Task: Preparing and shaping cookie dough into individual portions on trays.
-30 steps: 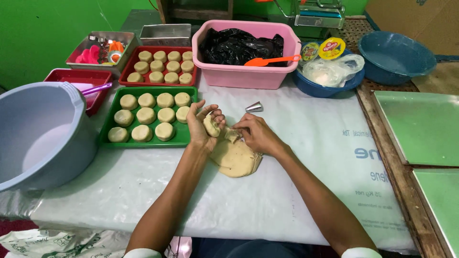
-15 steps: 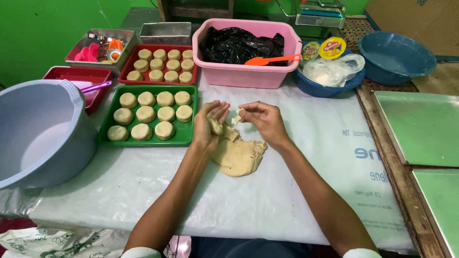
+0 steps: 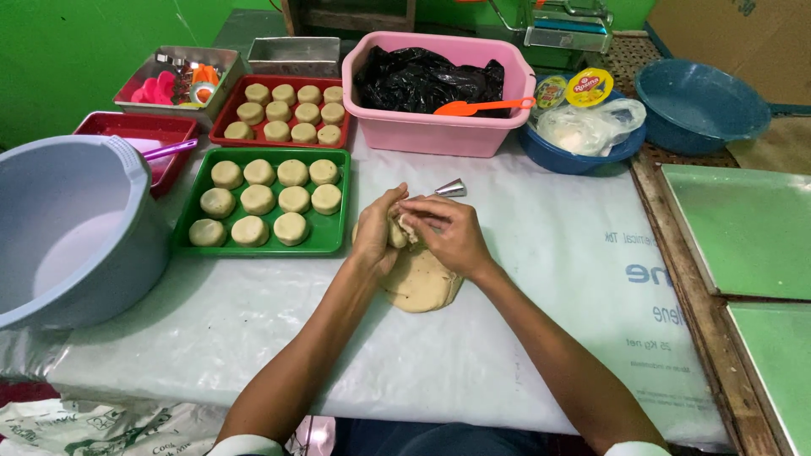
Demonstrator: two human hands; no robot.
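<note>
On the desk's [image 3: 253,338] far left sits a big grey bowl [image 3: 72,228], which looks empty. Next to it a red tray [image 3: 127,135] holds a purple spoon. Behind, a metal tray [image 3: 182,76] carries small coloured cutters. A second red tray [image 3: 287,114] holds ten shaped dough rounds, and the green tray [image 3: 262,211] holds nine, with room left at its near right corner, so shaping seems well along. Just right of it, the left hand [image 3: 376,232] cups a small piece of dough [image 3: 397,232] while the right hand [image 3: 448,232] closes its fingertips on it; both hover over the dough lump [image 3: 418,283] left to portion. Farther right come a pink tub [image 3: 439,127] with a black bag, a blue bowl [image 3: 583,148] with a clear bag, an empty blue basin [image 3: 701,105] and bare green trays [image 3: 743,228].
</note>
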